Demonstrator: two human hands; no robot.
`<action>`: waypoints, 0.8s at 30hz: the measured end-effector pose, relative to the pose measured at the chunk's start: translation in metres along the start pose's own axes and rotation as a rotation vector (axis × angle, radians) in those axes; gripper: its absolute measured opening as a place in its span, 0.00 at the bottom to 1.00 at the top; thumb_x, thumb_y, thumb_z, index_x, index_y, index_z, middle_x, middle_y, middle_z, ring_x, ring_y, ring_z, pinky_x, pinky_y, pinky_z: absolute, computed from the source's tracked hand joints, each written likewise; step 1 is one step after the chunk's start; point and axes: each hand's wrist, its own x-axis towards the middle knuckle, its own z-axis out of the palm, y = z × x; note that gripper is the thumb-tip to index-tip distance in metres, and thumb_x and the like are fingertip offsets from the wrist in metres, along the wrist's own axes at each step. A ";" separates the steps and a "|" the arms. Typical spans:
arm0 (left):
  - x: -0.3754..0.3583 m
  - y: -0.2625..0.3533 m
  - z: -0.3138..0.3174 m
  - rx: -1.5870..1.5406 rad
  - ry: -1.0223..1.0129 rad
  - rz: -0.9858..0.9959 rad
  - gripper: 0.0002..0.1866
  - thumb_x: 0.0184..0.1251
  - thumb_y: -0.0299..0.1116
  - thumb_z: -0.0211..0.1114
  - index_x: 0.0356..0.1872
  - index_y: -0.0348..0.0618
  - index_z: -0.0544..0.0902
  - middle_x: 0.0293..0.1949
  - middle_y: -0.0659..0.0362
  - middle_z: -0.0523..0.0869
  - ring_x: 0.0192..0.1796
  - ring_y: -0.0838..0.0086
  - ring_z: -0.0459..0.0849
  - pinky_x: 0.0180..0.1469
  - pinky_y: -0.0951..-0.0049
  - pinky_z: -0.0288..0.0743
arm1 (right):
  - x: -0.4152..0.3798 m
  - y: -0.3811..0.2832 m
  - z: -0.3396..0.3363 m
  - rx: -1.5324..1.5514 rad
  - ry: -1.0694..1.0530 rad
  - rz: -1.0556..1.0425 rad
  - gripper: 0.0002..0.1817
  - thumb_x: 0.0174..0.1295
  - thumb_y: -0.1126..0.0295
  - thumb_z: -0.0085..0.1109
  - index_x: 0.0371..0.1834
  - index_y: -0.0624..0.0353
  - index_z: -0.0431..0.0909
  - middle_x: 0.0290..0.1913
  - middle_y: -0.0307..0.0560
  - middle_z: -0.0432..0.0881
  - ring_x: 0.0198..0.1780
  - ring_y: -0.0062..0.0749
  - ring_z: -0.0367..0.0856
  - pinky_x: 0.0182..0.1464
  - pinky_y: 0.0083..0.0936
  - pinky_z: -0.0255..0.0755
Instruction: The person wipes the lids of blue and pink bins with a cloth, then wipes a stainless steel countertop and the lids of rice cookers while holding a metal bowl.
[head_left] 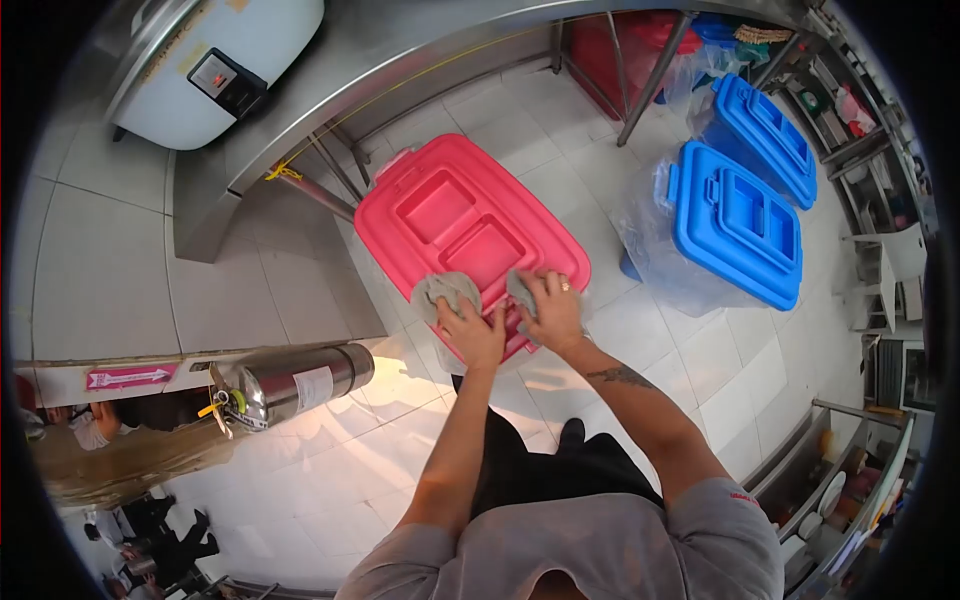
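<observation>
A pink lidded bin [450, 215] stands on the tiled floor right in front of me. My left hand [472, 330] rests on the lid's near edge and holds a grey cloth [443, 291] against it. My right hand [552, 310], with a ring on one finger, presses a second grey cloth [519, 291] onto the lid beside the first. Both hands lie close together at the near rim.
Two blue lidded bins [738, 222] [768, 135] in clear plastic bags stand to the right. A steel table [400, 60] with a white appliance [215, 65] runs behind the pink bin. A silver fire extinguisher [295, 380] hangs at left. Steel shelving [850, 470] is at lower right.
</observation>
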 end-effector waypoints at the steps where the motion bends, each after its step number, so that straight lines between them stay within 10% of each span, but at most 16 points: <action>1: 0.001 -0.001 0.006 -0.003 0.032 0.004 0.32 0.56 0.50 0.64 0.55 0.36 0.70 0.61 0.35 0.60 0.62 0.42 0.60 0.54 0.44 0.57 | 0.011 -0.001 0.014 -0.058 0.046 -0.075 0.29 0.46 0.64 0.62 0.56 0.56 0.69 0.52 0.52 0.70 0.55 0.48 0.68 0.55 0.45 0.64; 24: 0.101 -0.043 0.032 -0.078 -0.111 0.155 0.37 0.49 0.40 0.67 0.59 0.30 0.63 0.63 0.27 0.51 0.65 0.36 0.53 0.61 0.41 0.50 | 0.117 -0.010 0.075 -0.184 0.086 -0.151 0.22 0.45 0.62 0.59 0.46 0.53 0.72 0.50 0.45 0.72 0.56 0.39 0.67 0.57 0.47 0.55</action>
